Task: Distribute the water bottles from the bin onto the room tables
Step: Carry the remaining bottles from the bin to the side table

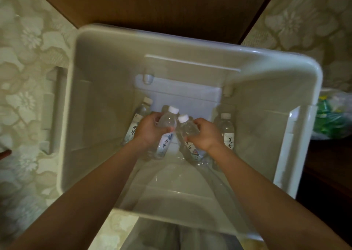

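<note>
deep in the bin (285, 63), our left hand (147, 130) wraps the left bottle (165, 133) and our right hand (204, 135) wraps the right bottle (187, 129). we should grip their bodies firmly and lift straight up.

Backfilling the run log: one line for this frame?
phase: pickup | left hand: bottle | right hand: second bottle | bin: more bottles inside

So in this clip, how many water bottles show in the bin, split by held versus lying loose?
Held in the left hand: 1 bottle
Held in the right hand: 1 bottle
Loose at the left of the bin: 1
Loose at the right: 1
Total: 4 clearly visible
</note>
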Tool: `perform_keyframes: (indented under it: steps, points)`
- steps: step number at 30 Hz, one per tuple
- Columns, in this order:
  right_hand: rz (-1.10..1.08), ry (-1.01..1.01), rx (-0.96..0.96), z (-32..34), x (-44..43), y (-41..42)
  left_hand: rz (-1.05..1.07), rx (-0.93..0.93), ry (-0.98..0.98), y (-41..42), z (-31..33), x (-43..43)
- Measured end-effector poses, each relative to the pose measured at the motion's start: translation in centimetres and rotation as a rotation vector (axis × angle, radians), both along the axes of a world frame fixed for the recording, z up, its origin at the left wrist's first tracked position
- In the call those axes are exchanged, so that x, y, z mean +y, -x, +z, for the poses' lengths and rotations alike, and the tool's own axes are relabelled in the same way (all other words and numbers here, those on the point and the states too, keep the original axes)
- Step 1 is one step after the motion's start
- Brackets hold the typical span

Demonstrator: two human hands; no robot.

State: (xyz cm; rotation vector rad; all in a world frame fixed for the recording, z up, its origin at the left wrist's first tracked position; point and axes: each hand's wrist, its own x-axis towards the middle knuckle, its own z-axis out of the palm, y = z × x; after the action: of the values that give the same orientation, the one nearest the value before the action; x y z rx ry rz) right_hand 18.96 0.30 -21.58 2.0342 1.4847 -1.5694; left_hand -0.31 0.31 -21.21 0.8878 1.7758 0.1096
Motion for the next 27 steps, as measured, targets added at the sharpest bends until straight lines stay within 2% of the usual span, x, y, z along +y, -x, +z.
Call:
perform_keyframes:
  steps: [7,13,24,27]
  points:
    - [-0.278,-0.088,0.249,5.8,0.9,-0.5,0.140,-0.166,-0.046,0.7,6.2,0.2]
    - [-0.376,-0.076,0.443,12.8,1.7,-1.0,0.339,-0.323,-0.094,1.9,13.4,-0.7]
    - [-0.163,0.000,0.647,25.4,3.7,1.9,0.528,-0.591,-0.250,5.4,26.8,-5.2]
    - [-0.071,0.036,0.683,27.8,4.0,4.2,0.567,-0.600,-0.299,7.4,29.5,-7.4]
